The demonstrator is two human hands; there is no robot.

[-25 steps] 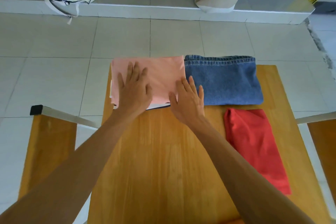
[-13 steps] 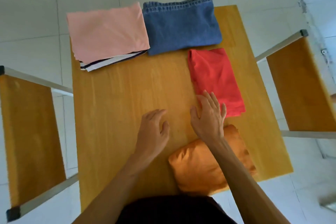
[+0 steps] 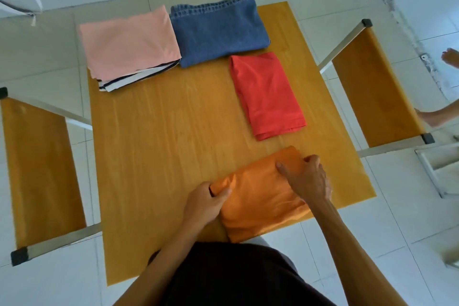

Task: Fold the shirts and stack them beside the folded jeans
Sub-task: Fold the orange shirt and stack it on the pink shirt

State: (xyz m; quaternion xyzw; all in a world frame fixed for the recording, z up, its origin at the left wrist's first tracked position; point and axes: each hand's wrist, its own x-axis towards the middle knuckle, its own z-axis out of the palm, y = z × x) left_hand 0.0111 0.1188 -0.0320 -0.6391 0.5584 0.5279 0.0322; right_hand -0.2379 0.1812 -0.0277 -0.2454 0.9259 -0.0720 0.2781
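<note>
Wooden table (image 3: 154, 156) fills the view, both hands at its near edge. Two wooden benches flank it: one (image 3: 39, 171) out past the left hand, one (image 3: 372, 87) out past the right hand. Far from both hands, at the table's far edge, folded jeans (image 3: 218, 30) lie flat; touching their left side is the stack, pink shirt (image 3: 129, 42) on top, with a white-and-dark striped shirt (image 3: 129, 79) poking out underneath at the near edge. Red shirt (image 3: 267, 93), roughly folded, lies just ahead of the right hand, its far end just beside the jeans' near edge. Orange shirt (image 3: 258, 196) sits bunched at the near edge between the hands, part of it hanging over the edge. Left hand (image 3: 205, 202) is pinching the shirt's left end, thumb on top and fingers curled under. Right hand (image 3: 308, 179) is closed over the shirt's far right corner, fingers wrapped around the fabric.
</note>
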